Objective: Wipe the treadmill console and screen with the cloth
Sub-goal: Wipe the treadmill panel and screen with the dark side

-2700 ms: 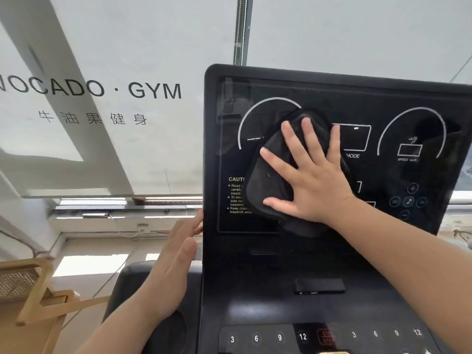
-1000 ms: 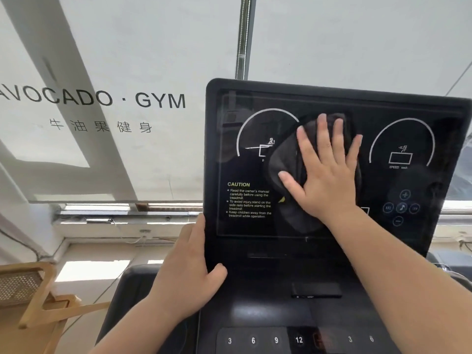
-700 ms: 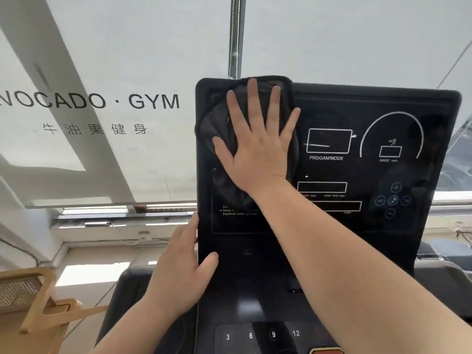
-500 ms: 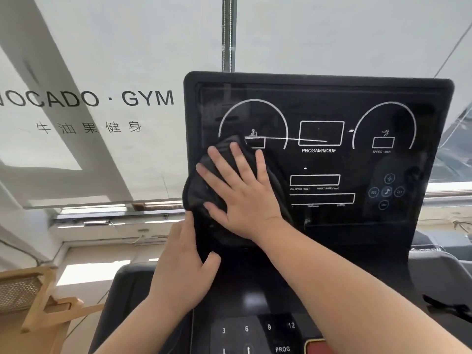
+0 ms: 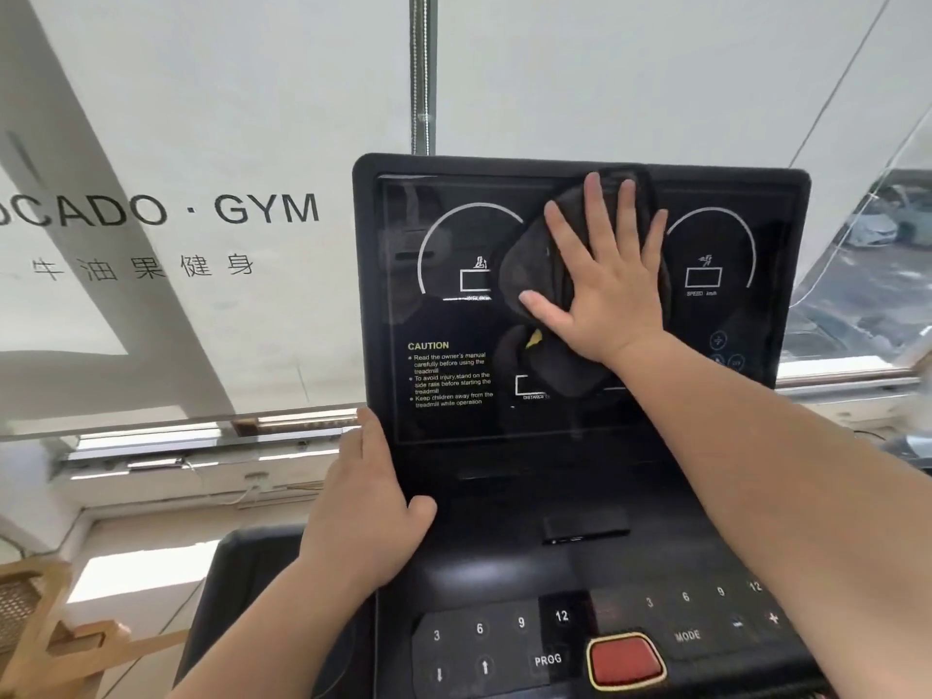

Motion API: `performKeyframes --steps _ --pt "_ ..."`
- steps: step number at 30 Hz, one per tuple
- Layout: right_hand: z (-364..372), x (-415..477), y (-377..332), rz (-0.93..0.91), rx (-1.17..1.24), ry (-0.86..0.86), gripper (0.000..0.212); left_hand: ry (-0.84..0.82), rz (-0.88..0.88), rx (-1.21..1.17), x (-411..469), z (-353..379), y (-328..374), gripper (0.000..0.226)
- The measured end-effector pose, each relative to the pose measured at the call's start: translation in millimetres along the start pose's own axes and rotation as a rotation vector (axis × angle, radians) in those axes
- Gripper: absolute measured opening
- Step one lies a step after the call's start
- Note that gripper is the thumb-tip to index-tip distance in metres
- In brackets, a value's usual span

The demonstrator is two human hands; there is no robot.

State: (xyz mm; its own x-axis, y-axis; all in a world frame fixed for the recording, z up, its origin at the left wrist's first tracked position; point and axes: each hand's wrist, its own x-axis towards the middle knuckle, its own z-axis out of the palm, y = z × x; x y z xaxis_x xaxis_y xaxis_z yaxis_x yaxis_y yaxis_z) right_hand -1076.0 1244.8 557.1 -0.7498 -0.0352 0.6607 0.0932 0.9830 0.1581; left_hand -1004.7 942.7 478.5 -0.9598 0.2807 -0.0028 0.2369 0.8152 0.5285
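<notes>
The black treadmill screen (image 5: 454, 234) stands upright before me, with white dial outlines and a CAUTION text at its lower left. My right hand (image 5: 600, 290) lies flat with spread fingers on a dark cloth (image 5: 534, 274), pressing it against the upper middle of the screen. The cloth hangs down below my palm. My left hand (image 5: 368, 512) holds the console's left edge at the screen's lower left corner, thumb on the front face. Below lies the console panel (image 5: 504, 643) with number keys and a red stop button (image 5: 625, 660).
A white window blind printed with GYM lettering (image 5: 267, 209) hangs behind the treadmill. A metal pole (image 5: 422, 73) rises behind the screen. A wooden chair (image 5: 35, 628) stands at the lower left. Parked cars (image 5: 872, 229) show through the window at right.
My right hand has swept the cloth from the screen's lower left up to its upper middle. My left hand has stayed on the console's left edge.
</notes>
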Motion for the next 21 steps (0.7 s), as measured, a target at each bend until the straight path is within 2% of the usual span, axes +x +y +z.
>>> performKeyframes --steps 3,5,9,12,17,21 --pt "-8 25 -22 0.114 0.025 -0.014 0.091 0.001 -0.024 0.002 -1 2 6 0.107" --pt "-6 20 -39 0.078 0.027 -0.006 0.089 0.011 -0.055 0.005 -1 5 13 0.106" --pt "13 -29 -65 -0.28 0.015 -0.007 0.085 0.043 -0.117 0.031 -2 12 24 0.112" --pt "30 -73 -61 -0.474 0.005 -0.039 0.081 0.08 -0.17 0.06 0 19 31 0.119" --pt "40 -101 -8 -0.674 -0.009 -0.047 0.078 0.151 -0.263 0.117 8 36 49 0.122" --pt "37 -92 40 -0.714 -0.021 -0.025 0.081 0.282 -0.203 0.174 9 47 65 0.115"
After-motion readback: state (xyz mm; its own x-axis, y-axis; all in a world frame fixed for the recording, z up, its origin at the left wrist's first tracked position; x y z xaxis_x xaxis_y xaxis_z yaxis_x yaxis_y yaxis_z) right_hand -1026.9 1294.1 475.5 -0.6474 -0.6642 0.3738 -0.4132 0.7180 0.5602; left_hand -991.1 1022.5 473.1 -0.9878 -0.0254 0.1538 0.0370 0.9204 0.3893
